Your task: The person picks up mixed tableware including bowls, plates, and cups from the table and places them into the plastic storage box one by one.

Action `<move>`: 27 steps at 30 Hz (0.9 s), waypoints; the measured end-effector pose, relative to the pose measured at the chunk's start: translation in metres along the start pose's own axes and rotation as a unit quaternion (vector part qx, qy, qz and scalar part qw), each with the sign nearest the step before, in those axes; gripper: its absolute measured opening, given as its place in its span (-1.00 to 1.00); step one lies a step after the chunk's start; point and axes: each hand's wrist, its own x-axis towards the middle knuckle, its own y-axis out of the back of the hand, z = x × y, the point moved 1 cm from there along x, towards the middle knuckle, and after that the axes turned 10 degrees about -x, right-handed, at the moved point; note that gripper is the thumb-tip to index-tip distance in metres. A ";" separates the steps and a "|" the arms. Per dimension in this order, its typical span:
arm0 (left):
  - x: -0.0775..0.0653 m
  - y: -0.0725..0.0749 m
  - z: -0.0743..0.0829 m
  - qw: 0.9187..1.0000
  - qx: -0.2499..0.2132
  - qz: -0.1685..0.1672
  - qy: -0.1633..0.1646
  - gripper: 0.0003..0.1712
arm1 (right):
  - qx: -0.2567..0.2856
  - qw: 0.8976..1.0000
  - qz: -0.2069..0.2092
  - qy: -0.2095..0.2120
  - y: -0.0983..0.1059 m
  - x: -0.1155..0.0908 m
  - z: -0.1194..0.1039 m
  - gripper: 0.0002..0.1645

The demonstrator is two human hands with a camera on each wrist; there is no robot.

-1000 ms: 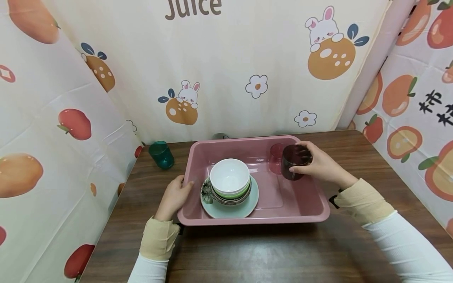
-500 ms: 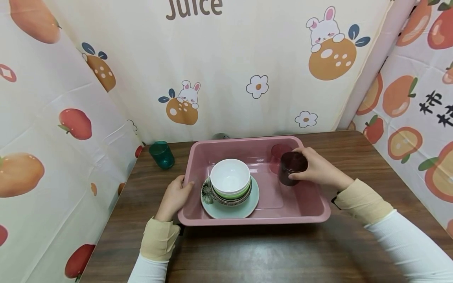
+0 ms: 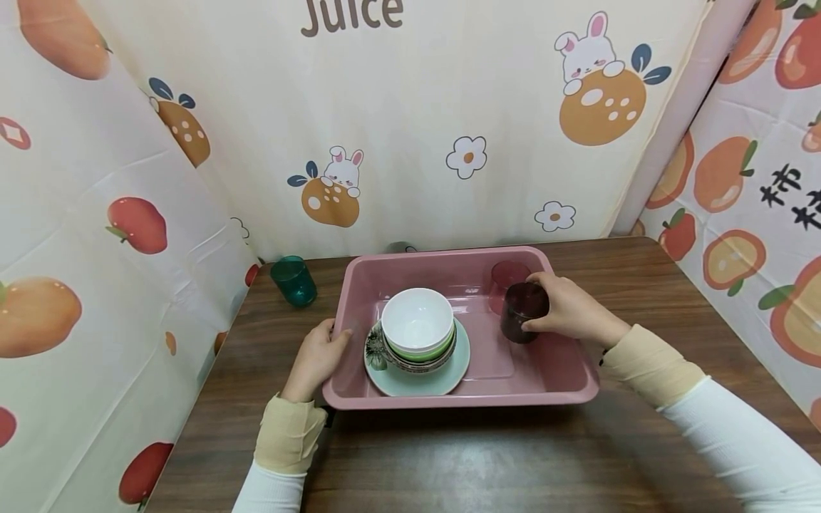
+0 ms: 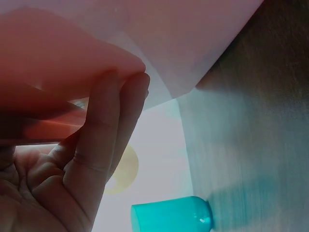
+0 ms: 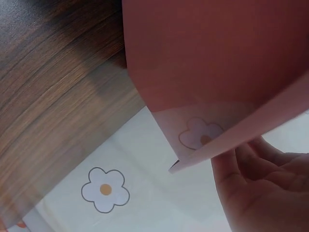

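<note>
A pink rectangular basin stands on the wooden table. My left hand grips its left rim, thumb over the top and fingers curled beneath, as the left wrist view shows. Inside the basin's right part, my right hand holds a dark, see-through cup upright between thumb and fingers. Beside it, toward the back, a clear pink cup is partly hidden by the dark one. On the basin's left side a white bowl tops a stack with a green bowl and patterned dishes, on a pale green plate.
A teal cup stands on the table behind and left of the basin. Printed fruit curtains close off the back and both sides. A small dark object shows just behind the basin's back rim.
My right hand has carried the dark cup left and toward the front of the basin, from beside its right wall. The left hand has stayed on the rim.
</note>
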 end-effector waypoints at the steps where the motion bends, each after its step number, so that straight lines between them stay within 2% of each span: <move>1: 0.000 0.000 0.000 1.000 0.000 0.000 0.000 -0.53 | -0.004 1.000 0.000 0.001 0.000 0.000 0.000 -0.15; 9: 0.000 -0.001 0.000 1.000 -0.003 0.001 0.001 -0.53 | -0.037 0.999 -0.002 -0.001 -0.003 0.000 -0.003 -0.12; 16: 0.000 -0.001 0.001 1.000 -0.004 0.001 0.003 -0.53 | -0.047 0.999 -0.016 -0.003 -0.003 0.001 -0.004 -0.12; 27: 0.001 -0.001 0.001 1.000 -0.001 0.001 0.007 -0.52 | -0.069 0.997 -0.017 0.007 -0.008 0.003 -0.005 -0.10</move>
